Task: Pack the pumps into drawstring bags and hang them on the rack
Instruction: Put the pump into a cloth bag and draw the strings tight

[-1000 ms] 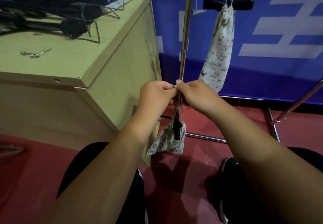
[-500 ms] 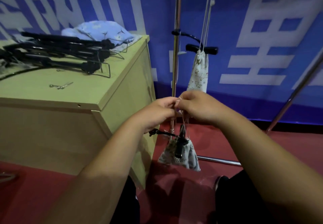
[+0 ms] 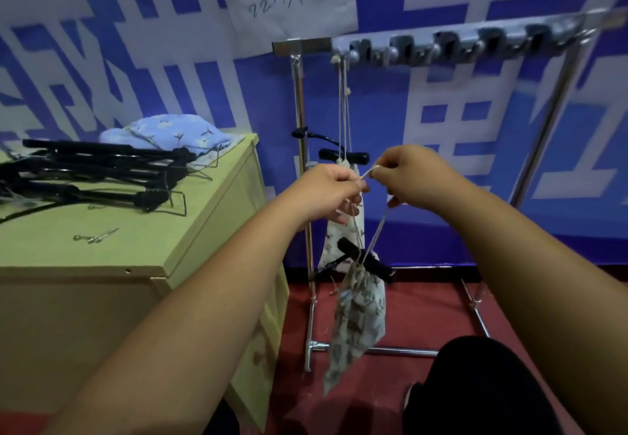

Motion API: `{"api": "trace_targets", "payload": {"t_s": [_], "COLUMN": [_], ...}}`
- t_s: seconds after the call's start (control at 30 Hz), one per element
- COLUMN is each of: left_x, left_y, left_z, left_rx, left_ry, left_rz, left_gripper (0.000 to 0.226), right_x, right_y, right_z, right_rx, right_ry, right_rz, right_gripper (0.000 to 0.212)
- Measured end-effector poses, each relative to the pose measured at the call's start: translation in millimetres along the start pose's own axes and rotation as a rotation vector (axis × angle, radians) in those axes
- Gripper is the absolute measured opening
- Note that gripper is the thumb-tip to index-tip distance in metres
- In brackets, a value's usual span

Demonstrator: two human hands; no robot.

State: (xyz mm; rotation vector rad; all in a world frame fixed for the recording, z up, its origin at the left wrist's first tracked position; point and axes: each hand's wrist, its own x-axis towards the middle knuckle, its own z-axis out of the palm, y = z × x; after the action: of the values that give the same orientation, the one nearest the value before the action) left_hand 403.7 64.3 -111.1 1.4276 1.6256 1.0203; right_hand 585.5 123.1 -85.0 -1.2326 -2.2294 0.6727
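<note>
A patterned drawstring bag (image 3: 356, 319) with a black pump handle (image 3: 365, 259) sticking out of its top hangs from cords. My left hand (image 3: 331, 190) and my right hand (image 3: 413, 176) each pinch the cord (image 3: 368, 171), held up in front of the metal rack (image 3: 302, 45). Behind my hands a second filled bag (image 3: 339, 241) hangs by its strings from a hook (image 3: 339, 57) at the rack's left end. Several black pumps (image 3: 102, 173) and a pile of blue bags (image 3: 163, 132) lie on the cabinet.
The yellow-green cabinet (image 3: 142, 251) stands at the left, with small metal parts (image 3: 93, 237) on top. The rack's hook bar (image 3: 475, 43) runs right with several free hooks. A blue banner wall is behind, red floor below, and my knee (image 3: 475, 383) is at the lower right.
My view tilted up and the rack's hook bar came into sight. Both hands rose with the bag and drew slightly apart on the cord.
</note>
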Motion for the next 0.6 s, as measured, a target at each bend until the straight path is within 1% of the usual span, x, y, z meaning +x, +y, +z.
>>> {"api": "trace_targets", "payload": {"t_s": [0.13,0.4,0.6], "left_x": [19.6,52.5,79.6], "left_y": [31.2,88.5,124.0], "left_z": [-1.4,-0.4,-4.5], "left_rx": [0.019,-0.081,-0.14], "left_ry": [0.048,0.133,0.207], "left_rz": [0.024,0.056,0.081], "left_gripper": [0.016,0.019,0.019], "right_x": [13.2,54.0,91.2], "right_y": [-0.4,-6.4,-6.4], "right_z": [-20.4,-56.6,-81.2], "right_rx": [-0.063,0.006,-0.002], "right_ry": [0.107,0.337,0.411], "right_rz": [-0.054,-0.122,-0.185], "right_gripper": [0.018,0.016,0.016]}}
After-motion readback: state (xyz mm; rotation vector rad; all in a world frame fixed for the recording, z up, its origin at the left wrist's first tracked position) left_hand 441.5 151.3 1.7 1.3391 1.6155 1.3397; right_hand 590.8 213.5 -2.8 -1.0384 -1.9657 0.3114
